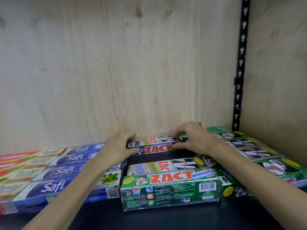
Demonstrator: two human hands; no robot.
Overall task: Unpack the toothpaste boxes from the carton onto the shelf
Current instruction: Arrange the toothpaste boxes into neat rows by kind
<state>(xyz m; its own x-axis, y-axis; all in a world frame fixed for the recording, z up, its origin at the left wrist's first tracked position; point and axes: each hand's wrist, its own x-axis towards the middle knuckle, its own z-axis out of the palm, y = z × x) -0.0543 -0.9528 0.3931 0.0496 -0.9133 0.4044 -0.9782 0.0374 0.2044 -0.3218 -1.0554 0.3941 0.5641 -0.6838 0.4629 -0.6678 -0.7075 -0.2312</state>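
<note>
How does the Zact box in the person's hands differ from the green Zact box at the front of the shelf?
The held box is blue and grey; the green box is labelled Whitening. The held box sits at the back, gripped by the left hand and right hand; the green box is untouched. Both lie lengthwise.

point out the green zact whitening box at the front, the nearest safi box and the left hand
green Zact Whitening box (171, 190), head view, front face
nearest Safi box (49, 188), head view, top face
left hand (118, 144), head view, back of hand
</note>
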